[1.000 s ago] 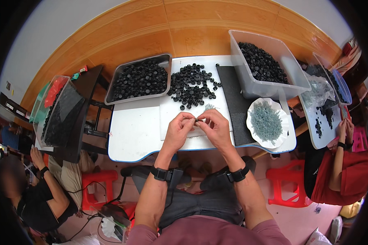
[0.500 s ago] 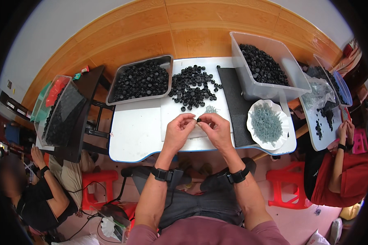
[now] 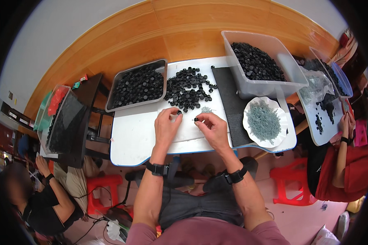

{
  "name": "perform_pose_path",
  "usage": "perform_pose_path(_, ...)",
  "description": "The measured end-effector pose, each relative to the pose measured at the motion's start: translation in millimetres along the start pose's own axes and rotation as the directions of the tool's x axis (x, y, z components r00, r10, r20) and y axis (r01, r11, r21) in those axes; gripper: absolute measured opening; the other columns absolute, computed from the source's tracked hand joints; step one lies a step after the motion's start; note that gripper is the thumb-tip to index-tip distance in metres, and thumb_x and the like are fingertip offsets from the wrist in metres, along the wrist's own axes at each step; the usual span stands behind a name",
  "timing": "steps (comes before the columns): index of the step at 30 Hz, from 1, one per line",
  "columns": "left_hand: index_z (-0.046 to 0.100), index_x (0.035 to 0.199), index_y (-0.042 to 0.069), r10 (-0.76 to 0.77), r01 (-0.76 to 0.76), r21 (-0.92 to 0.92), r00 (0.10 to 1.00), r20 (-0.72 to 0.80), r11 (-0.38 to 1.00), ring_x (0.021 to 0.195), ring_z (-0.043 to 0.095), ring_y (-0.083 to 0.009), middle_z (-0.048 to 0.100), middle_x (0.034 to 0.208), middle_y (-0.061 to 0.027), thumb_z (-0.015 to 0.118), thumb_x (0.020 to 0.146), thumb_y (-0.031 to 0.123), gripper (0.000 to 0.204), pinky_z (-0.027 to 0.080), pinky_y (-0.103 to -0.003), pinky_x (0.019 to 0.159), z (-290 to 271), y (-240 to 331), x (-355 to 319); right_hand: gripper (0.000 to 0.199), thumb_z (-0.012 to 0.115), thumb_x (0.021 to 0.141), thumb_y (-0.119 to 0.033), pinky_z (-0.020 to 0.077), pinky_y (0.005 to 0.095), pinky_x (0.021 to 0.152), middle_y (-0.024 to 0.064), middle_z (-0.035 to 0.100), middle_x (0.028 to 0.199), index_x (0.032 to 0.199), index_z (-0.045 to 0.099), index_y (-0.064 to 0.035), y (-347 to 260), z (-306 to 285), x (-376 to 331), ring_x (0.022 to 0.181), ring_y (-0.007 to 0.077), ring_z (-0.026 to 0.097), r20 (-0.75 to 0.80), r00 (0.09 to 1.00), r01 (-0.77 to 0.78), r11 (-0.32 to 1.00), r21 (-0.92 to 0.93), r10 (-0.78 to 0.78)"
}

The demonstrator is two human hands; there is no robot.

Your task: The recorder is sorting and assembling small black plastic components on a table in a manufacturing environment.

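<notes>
My left hand (image 3: 166,127) is at the near edge of a loose spread of small round black caps (image 3: 188,87). Its thumb and forefinger close around one black cap (image 3: 179,112). A short way to the right, my right hand (image 3: 214,130) pinches another small black cap (image 3: 196,119) between thumb and fingertips, just above the white tabletop (image 3: 131,136). Just beyond the right fingers lies a little heap of thin grey-green pieces (image 3: 207,109). Many more of these fill a white scalloped dish (image 3: 246,122) to the right.
A metal tray (image 3: 166,77) of black caps stands at the back left. A clear plastic bin (image 3: 265,87) with more caps is at the back right, beside a dark mat (image 3: 225,94). Co-workers sit at both sides, one in a red top (image 3: 351,179), near red stools (image 3: 290,179).
My hands, earlier together over one black cap, have parted. The left moved outward to a cap by the spread; the right keeps a cap in its fingertips. The view shifted slightly.
</notes>
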State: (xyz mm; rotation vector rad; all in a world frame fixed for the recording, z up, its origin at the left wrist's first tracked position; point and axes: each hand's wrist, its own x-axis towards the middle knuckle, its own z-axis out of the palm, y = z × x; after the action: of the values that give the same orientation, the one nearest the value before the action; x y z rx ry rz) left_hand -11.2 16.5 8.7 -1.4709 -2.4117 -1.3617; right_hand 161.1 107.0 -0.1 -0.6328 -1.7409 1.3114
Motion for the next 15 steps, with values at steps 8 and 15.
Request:
perform_pose_path(8,0.072,0.115,0.002,-0.157,0.154,-0.385,0.987,0.024,0.910,0.083,0.073,-0.0123,0.078,0.095,-0.0079,0.078,0.088,0.006,0.028,0.057,-0.027,0.077,13,17,-34,0.019,0.079,0.086,-0.005,0.0475,0.0244,0.058,0.0047,0.074,0.086,0.104,0.076,-0.0025,-2,3,0,0.063,0.0086,0.059,0.002,0.999,0.043,0.999,-0.006,-0.043)
perform_pose_path(15,0.072,0.114,0.001,-0.156,0.190,-0.467,0.982,0.110,0.863,0.083,0.071,-0.0111,0.077,0.096,-0.0065,0.078,0.089,0.004,0.027,0.057,-0.026,0.077,15,13,-36,0.018,0.078,0.086,-0.005,0.0472,0.0251,0.057,0.0058,0.074,0.086,0.103,0.076,-0.0025,-4,2,-1,0.062,0.0097,0.059,0.028,0.999,0.045,0.998,-0.053,-0.044)
